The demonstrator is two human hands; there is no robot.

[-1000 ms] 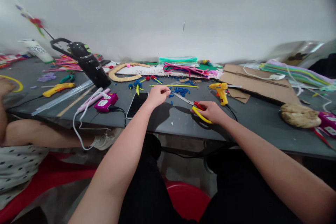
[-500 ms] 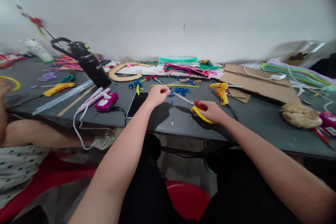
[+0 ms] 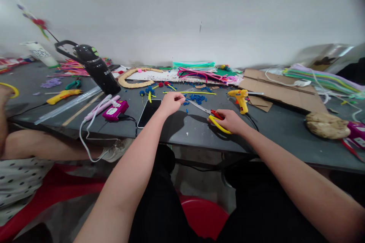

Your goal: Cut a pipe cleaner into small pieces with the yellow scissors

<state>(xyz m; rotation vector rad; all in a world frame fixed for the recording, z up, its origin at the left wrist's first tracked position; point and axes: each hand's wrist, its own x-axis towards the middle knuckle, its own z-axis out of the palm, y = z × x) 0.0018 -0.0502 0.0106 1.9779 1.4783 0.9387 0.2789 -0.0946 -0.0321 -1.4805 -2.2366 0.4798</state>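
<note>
My right hand is closed around the red and yellow handles of a pair of scissors. The blades point left and end just short of my left hand, whose thumb and fingertips are pinched together. Whatever that pinch holds is too small to make out. Small blue cut pieces lie scattered on the dark table behind the blades. A yellow pipe cleaner stretches across behind them. A phone lies partly under my left forearm.
A yellow glue gun stands right of the scissors, beside cardboard. On the left are a black bottle, a purple power block with cables and another glue gun. A co-worker's leg shows at far left.
Both my hands and the scissors stay almost in the same place. At the far left, the co-worker's hand with the yellow loop has shifted slightly left.
</note>
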